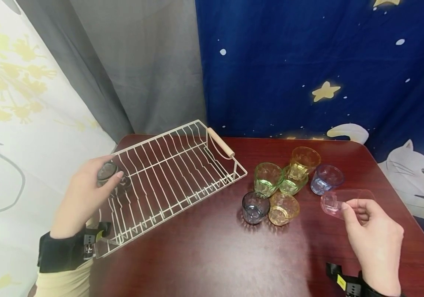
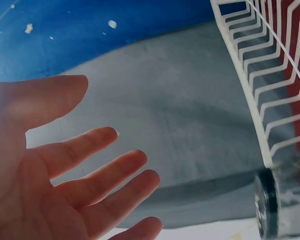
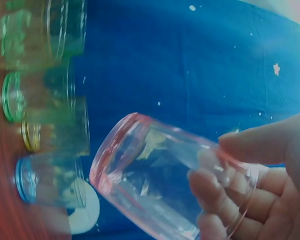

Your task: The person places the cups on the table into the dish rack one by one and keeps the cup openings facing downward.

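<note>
At the rack's left end my left hand (image 1: 82,187) is beside a dark grey glass (image 1: 107,170) that stands base up in the white wire rack (image 1: 183,208). In the left wrist view, the fingers (image 2: 97,182) of that hand are spread and apart from the glass, which shows at the lower right corner. Over the table's right side, my right hand (image 1: 376,231) pinches a clear pink glass (image 3: 140,175) between thumb and fingers near its rim. This glass is tipped on its side, its thick base pointing left.
Right of centre stand two green glasses (image 1: 267,180), two amber glasses (image 1: 283,211), a grey glass (image 1: 255,209) and a blue glass (image 1: 326,180), grouped closely. The rack has a wooden handle (image 1: 221,142) at its right end. Curtains (image 1: 152,70) hang behind the dark red table (image 1: 212,251).
</note>
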A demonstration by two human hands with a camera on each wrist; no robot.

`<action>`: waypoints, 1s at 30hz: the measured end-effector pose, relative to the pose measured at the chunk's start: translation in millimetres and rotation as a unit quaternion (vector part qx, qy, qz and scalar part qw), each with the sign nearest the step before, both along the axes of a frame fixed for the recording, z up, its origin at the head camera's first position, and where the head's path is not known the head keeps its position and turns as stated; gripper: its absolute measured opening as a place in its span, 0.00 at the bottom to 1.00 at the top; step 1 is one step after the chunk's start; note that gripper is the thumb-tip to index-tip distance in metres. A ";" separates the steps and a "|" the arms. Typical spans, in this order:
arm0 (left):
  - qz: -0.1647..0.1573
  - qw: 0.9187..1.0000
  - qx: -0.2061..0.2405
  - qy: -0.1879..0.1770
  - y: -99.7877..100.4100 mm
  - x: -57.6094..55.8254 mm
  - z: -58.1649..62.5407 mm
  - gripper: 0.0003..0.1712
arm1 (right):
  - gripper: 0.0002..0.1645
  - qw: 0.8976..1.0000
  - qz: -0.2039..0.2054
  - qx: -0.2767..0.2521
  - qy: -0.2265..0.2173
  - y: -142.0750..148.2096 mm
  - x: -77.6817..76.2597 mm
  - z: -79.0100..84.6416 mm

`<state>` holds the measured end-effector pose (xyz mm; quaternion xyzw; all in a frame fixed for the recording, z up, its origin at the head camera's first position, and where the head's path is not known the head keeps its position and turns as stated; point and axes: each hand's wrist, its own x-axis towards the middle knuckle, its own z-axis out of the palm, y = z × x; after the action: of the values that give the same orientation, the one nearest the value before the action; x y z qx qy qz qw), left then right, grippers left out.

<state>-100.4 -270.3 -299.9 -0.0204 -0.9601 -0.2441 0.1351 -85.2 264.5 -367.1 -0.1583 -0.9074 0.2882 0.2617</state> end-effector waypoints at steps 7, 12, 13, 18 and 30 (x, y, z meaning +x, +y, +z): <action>-0.036 0.999 -0.007 0.035 20.6 4.4 4.5 0.32 | 0.07 0.996 0.035 -0.025 0.074 -18.5 -4.0 -0.8; -0.053 0.997 -0.005 0.050 31.0 7.1 2.7 0.31 | 0.07 0.992 0.057 -0.045 0.103 -28.7 -6.0 -0.8; -0.056 0.997 -0.004 0.055 33.1 7.7 2.0 0.31 | 0.06 0.991 0.060 -0.052 0.105 -30.5 -6.1 -0.6; -0.067 0.995 0.005 0.075 43.6 9.2 -2.2 0.31 | 0.06 0.987 0.084 -0.074 0.117 -41.0 -7.3 -0.2; -0.081 0.994 0.045 0.056 78.6 7.2 -20.8 0.29 | 0.06 0.971 0.168 -0.077 0.153 -66.0 -10.7 -4.7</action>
<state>-93.2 -191.6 -320.7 -0.1056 -0.9343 -0.2958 0.1688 -95.8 198.5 -371.8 0.0227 -0.8453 0.4177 0.3324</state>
